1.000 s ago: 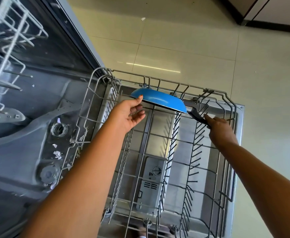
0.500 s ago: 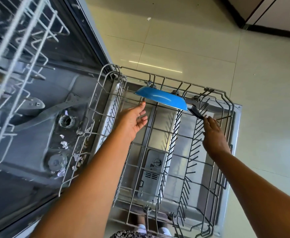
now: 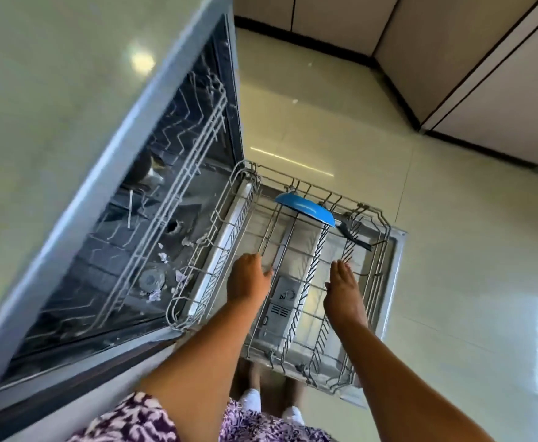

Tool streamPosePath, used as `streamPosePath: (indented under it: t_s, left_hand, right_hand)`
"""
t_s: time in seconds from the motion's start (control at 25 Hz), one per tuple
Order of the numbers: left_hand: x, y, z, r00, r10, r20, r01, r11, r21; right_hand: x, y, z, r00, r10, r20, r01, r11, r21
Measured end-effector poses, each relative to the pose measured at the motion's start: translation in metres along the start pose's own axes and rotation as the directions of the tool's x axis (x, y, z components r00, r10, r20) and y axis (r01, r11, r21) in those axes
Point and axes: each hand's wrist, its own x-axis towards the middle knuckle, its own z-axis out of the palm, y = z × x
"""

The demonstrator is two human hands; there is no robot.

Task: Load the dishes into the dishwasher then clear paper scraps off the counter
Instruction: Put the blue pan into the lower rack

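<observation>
Looking straight down past a pale counter point(image 3: 54, 106) into an open dishwasher point(image 3: 134, 237); slight motion smear over the whole view. Note lower rack point(image 3: 210, 237) drawn out over the dropped door point(image 3: 395, 250). Find blue pan point(image 3: 306, 207) at the far end of that rack, propped at a tilt among the back tines, blue side toward the camera, black handle point(image 3: 355, 236) running off to the right near the far right corner. Log left hand point(image 3: 248, 279) over the near left part of the rack, palm down, fingers loosely straight with the thumb spread to the right, gripping nothing. Log right hand point(image 3: 344, 288) over the near right part, flat, fingers straight and close together, pointing toward the pan's handle, likewise gripping nothing. Place both hands well short of the pan, apart from each other, with the door's detergent dispenser point(image 3: 283, 298) showing through the wire between them. Cannot tell whether either palm rests on the wire or hangs just above it. See upper rack point(image 3: 185, 161) pushed back inside the tub. Count several small pale scraps point(image 3: 162, 256) on the tub floor around the round filter point(image 3: 151, 279), just left of the lower rack. Mark glossy tiled floor point(image 3: 452, 250) beyond the door, pale cabinets point(image 3: 500, 90) along the far right. Catch purple-and-white patterned clothing point(image 3: 127, 419) and white shoes point(image 3: 251, 398) at the bottom edge.
</observation>
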Motion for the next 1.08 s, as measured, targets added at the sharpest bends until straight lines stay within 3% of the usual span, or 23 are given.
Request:
streamPosePath:
  t_s: [0.12,0.2,0.52,0.76,0.84,0.92,1.08]
  left_hand:
    - [-0.046,-0.005,-0.023,0.99,0.13,-0.047,-0.124,0.987,0.1]
    - [-0.078,-0.01,-0.037,0.989,0.137,-0.051,-0.126,0.978,0.168]
    - [-0.207,-0.024,-0.075,0.987,0.003,-0.162,0.029,0.98,0.196]
    - [-0.289,-0.03,-0.128,0.928,-0.01,-0.373,0.076,0.984,0.162]
    - [-0.313,-0.039,-0.158,0.845,0.009,-0.535,0.096,0.981,0.168]
    - [-0.337,-0.052,-0.19,0.752,0.037,-0.659,0.098,0.981,0.167]
    - [-0.402,-0.099,-0.251,0.615,-0.136,-0.777,0.271,0.962,0.047]
  right_hand:
    - [-0.041,-0.022,-0.027,0.999,-0.047,-0.017,0.047,0.999,-0.002]
    - [-0.07,-0.035,-0.035,0.997,-0.072,-0.016,0.072,0.997,0.02]
    - [-0.172,-0.068,-0.056,0.946,-0.324,0.012,0.323,0.937,-0.133]
    - [-0.22,-0.121,-0.095,0.865,-0.5,-0.042,0.485,0.855,-0.185]
    - [-0.237,-0.163,-0.11,0.802,-0.578,-0.15,0.555,0.814,-0.172]
    - [-0.259,-0.213,-0.122,0.689,-0.681,-0.248,0.666,0.73,-0.155]
    - [-0.308,-0.303,-0.119,0.508,-0.828,-0.238,0.822,0.549,-0.154]
